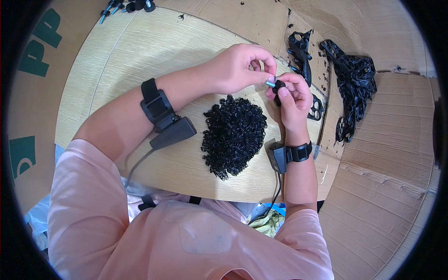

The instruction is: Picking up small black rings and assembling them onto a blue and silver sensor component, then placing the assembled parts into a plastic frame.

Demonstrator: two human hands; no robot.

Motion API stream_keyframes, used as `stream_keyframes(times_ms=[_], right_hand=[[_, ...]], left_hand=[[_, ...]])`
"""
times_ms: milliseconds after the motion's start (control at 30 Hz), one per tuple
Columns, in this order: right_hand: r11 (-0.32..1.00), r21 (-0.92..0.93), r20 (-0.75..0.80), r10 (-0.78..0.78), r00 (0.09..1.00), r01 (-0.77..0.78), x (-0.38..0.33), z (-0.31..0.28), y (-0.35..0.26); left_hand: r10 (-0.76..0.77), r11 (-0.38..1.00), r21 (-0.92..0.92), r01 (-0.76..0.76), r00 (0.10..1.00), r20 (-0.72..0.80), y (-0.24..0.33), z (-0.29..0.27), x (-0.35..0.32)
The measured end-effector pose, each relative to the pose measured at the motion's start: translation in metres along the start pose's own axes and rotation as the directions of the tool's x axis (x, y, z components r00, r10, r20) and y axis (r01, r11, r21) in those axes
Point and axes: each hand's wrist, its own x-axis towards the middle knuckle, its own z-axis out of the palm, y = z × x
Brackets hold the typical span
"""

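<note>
At the upper centre of the frame, right of the midline, we see both bare hands meeting over the table. The left forearm slants up from the lower left, and the left hand (235, 70) bends inward, its thumb and forefinger drawn narrow beside a shiny blue metal stud (270, 84); we cannot tell whether they grip it. The right forearm rises nearly upright, and the right hand (297, 102) holds a small rounded black part (279, 86) between thumb and fingers, the stud jutting from its left side. Black strapped devices (163, 116) sit on both forearms.

Below the hands, in the middle of the frame, a heap of small curly black rings (233, 135) lies on a pale wood-grain tabletop (140, 51). Brown cardboard panels (387, 121) stand at the right, and another with green printing (28, 102) at the left. Toward the upper right we see a crumpled black perforated sheet (352, 84) on cardboard.

The fingers partly cover the black part, so we cannot make out its full shape. At the upper left, a cluster of black knobs with blue studs (135, 6) is cut off by the top edge.
</note>
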Motion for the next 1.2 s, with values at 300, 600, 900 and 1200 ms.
stream_keyframes(times_ms=[300, 600, 900, 1200], right_hand=[[0.993, -0.113, 0.006, 0.019, 1.000, -0.018, -0.002, -0.005, 0.002], [0.974, -0.226, -0.059, -0.010, 0.998, -0.004, 0.003, -0.001, 0.007], [0.984, -0.170, -0.238, -0.098, 0.966, 0.058, 0.008, 0.001, 0.002], [0.971, -0.074, -0.157, -0.236, 0.959, 0.227, 0.007, 0.001, 0.007]], left_hand=[[-0.036, 0.998, -0.046, 0.040, 0.997, 0.074, -0.002, -0.002, 0.003], [-0.007, 0.995, -0.096, -0.001, 0.997, -0.078, -0.010, -0.001, 0.005], [0.040, 0.982, -0.187, 0.037, 0.919, 0.393, 0.017, -0.005, -0.005], [-0.094, 0.981, -0.159, 0.115, 0.987, 0.129, 0.011, -0.005, -0.001]])
